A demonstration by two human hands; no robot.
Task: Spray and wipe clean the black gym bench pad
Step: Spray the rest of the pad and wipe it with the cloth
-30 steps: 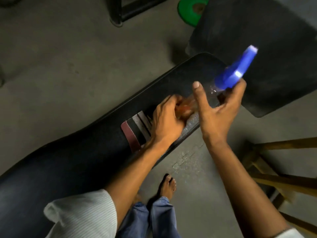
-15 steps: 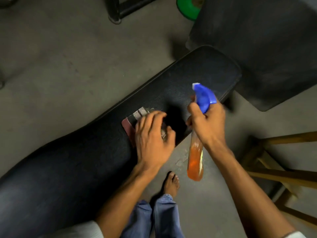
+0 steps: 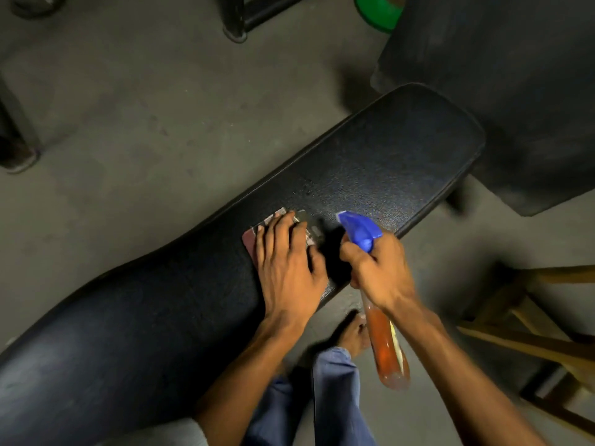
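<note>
Left hand (image 3: 289, 265) is down flat on the cloth (image 3: 280, 220), fingers straight and spread, palm pressing that striped rag onto the pad (image 3: 370, 162). Only the far edge and the left corner of the cloth peek out past the fingertips; the rest sits under the hand. The cloth lies about midway along the pad, close to its near edge.

Right hand (image 3: 378, 272) is wrapped round the neck of the bottle (image 3: 388, 346), fingers curled tight just under the blue trigger head (image 3: 359, 231). The nozzle points up and left over the pad, close beside the left hand's thumb. The bottle's body hangs down off the near edge of the pad, orange liquid inside, tilted toward the person. Whether a finger is on the trigger, I can't tell.

The pad runs long and black from lower left to upper right, its textured far end bare and glinting with fine specks.

Against half a second back: the grip on the bottle looks the same and the nozzle still aims across the pad. The left hand has flattened out further over the cloth, its fingers spread wider. A second ago the bottle was raised high over the pad's far end with the hands bunched together; now it is low beside the cloth.

A bare foot (image 3: 352, 333) stands on the floor (image 3: 145, 107) below the pad.
</note>
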